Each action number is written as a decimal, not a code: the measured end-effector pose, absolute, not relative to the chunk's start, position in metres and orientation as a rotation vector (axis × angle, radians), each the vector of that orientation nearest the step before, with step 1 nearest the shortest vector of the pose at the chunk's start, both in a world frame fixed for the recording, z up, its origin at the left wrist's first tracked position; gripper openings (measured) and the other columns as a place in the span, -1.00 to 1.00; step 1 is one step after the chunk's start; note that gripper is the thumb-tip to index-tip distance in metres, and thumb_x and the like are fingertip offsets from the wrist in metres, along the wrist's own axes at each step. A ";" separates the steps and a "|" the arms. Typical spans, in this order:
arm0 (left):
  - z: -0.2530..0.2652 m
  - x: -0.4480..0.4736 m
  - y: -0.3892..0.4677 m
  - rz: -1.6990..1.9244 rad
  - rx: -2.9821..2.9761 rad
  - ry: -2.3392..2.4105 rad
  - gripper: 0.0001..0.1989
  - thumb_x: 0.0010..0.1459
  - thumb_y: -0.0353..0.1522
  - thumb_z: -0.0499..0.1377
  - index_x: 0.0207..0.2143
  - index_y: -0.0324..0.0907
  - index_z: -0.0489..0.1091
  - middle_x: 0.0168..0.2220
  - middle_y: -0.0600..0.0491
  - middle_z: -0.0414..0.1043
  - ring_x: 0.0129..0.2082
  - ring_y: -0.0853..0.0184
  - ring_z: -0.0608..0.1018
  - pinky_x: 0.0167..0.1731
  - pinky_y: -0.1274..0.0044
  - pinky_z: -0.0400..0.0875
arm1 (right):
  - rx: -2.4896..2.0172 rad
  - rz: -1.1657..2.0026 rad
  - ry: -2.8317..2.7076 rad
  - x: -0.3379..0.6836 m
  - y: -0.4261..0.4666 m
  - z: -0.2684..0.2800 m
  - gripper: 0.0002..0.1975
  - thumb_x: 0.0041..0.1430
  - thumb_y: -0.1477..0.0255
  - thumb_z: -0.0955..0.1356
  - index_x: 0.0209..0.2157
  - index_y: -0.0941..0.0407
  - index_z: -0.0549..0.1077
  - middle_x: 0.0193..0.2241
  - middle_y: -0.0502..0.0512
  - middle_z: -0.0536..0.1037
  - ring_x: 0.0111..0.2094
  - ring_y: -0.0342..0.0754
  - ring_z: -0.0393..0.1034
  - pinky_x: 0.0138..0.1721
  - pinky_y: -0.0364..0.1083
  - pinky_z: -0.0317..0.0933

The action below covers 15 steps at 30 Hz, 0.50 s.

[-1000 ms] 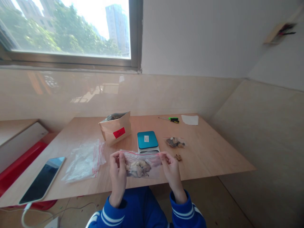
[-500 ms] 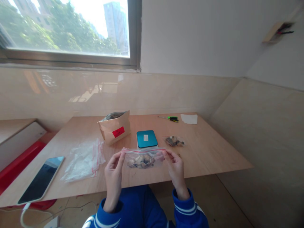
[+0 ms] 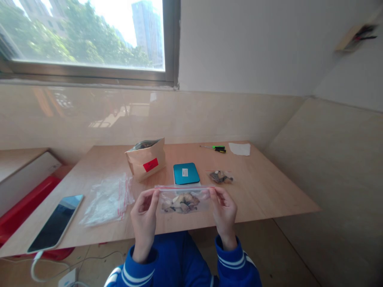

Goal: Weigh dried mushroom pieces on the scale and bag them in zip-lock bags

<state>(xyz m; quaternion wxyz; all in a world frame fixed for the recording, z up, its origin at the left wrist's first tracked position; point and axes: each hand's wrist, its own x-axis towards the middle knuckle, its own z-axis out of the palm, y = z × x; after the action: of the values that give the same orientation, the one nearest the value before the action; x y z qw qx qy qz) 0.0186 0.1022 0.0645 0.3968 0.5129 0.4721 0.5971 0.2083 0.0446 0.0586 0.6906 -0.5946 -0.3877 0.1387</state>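
Spread wider than a second ago, your left hand and right hand pinch the zip bag by opposite ends of its red-lined top; it hangs at six o'clock from the blue-topped device.

Daylight comes through a window at upper left, its metal frame stained dull. Trees stand outside, with a tall tower behind and the sky glaring white. Beside it the wall is plain and greyish white, and below runs glossy beige tile bearing bright reflections on the left. The walls meet in a corner at right, where a pale block is mounted high up, perhaps an electrical fitting, too blurred to be sure. A wooden table stands near the tile; a desk and red seat sit at left. The floor is brownish and shaded.
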 end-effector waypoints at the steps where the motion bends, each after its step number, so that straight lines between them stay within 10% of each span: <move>1: 0.065 0.019 0.101 1.536 1.286 1.205 -0.76 0.08 -0.17 0.25 -0.35 -0.18 0.46 -0.43 0.08 0.51 -0.41 0.37 0.51 -0.41 0.59 0.38 | -1.327 0.306 -0.863 0.208 0.044 0.059 -0.76 0.15 0.24 0.38 -0.42 0.13 0.51 -0.48 0.07 0.60 -0.45 -0.06 0.48 -0.30 -0.07 0.37; 15: 0.057 0.036 0.099 1.316 1.132 0.961 -0.74 0.11 -0.15 0.23 -0.37 -0.16 0.37 -0.48 0.13 0.43 -0.48 0.41 0.49 -0.45 0.61 0.39 | -1.243 0.742 -0.739 0.189 0.057 0.052 -0.65 0.09 0.12 0.40 -0.35 0.15 0.48 -0.45 0.07 0.56 -0.38 -0.05 0.46 -0.28 -0.09 0.35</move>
<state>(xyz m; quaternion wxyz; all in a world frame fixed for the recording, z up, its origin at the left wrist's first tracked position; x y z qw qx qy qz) 0.0359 0.0986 0.0567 0.5470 0.4775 0.4056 0.5553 0.1890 0.0572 0.0524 0.6876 -0.5553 -0.3301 0.3315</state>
